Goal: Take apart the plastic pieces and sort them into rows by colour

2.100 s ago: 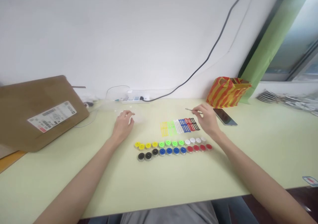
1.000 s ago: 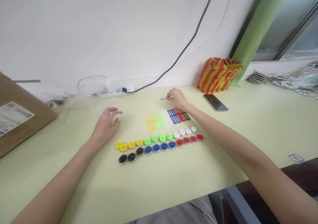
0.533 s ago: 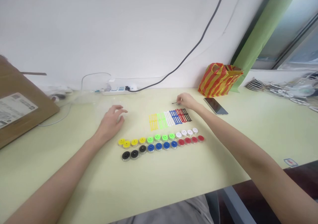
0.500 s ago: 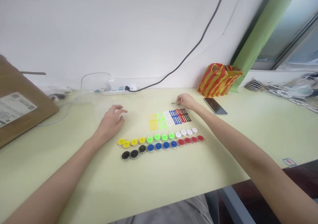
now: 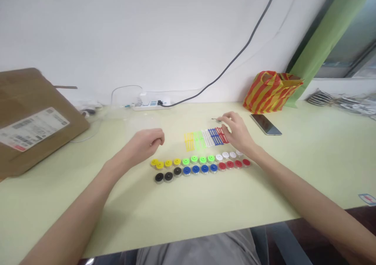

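My right hand point(image 5: 237, 131), thumb and fingers apart, hovers at the right end of a line of thin plastic rods and hides part of it. Yellow rods point(image 5: 189, 141), green rods point(image 5: 199, 140), white rods point(image 5: 208, 138), blue rods point(image 5: 216, 137) and red rods point(image 5: 222, 134) lie side by side. Just past the fingertips is a small dark thin piece point(image 5: 214, 119). My left hand point(image 5: 145, 144) is curled closed, with nothing visible in it. Nearer me stand two rows of small wheel-like discs: yellow point(image 5: 168, 163), green point(image 5: 194, 158), white point(image 5: 225, 155), black point(image 5: 168, 176), blue point(image 5: 195, 169) and red point(image 5: 230, 164).
A cardboard box point(image 5: 35, 120) stands at the left. Along the wall sits a power strip point(image 5: 151, 105) with a black cable point(image 5: 217, 78). Behind a phone point(image 5: 266, 124) is a striped bag point(image 5: 272, 94). Several striped discs point(image 5: 319, 98) lie far right.
My right hand has drawn back from the small dark piece toward the rods, its fingers parting. The left hand's fingers have curled in. The whole view has shifted slightly.
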### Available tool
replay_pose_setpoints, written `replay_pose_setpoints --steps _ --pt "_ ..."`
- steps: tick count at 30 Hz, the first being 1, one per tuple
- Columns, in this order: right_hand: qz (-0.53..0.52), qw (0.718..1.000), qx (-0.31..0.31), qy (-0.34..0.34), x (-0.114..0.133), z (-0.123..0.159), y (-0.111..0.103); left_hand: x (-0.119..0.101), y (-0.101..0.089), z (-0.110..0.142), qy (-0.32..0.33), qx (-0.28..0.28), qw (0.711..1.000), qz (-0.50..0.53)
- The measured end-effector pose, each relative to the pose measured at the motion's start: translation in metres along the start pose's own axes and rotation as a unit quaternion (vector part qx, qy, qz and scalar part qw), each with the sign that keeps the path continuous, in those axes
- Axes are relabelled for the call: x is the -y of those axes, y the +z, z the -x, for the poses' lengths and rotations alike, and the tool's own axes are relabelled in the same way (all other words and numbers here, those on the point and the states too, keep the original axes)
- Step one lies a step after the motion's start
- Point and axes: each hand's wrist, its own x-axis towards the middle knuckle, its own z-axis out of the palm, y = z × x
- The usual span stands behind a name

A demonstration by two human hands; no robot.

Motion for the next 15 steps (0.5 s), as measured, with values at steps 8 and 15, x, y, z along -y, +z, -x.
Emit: replay_pose_setpoints --steps 8,15 --pt "0.009 0.999 0.03 0.003 -0.008 0.008 0.006 -0.042 0.0 0.089 -0.027 -0.108 0.994 0.003" --pt "0.057 0.996 0.001 0.071 -0.041 0.003 0.002 -0.03 -0.002 0.106 0.001 -0.142 0.99 -0.025"
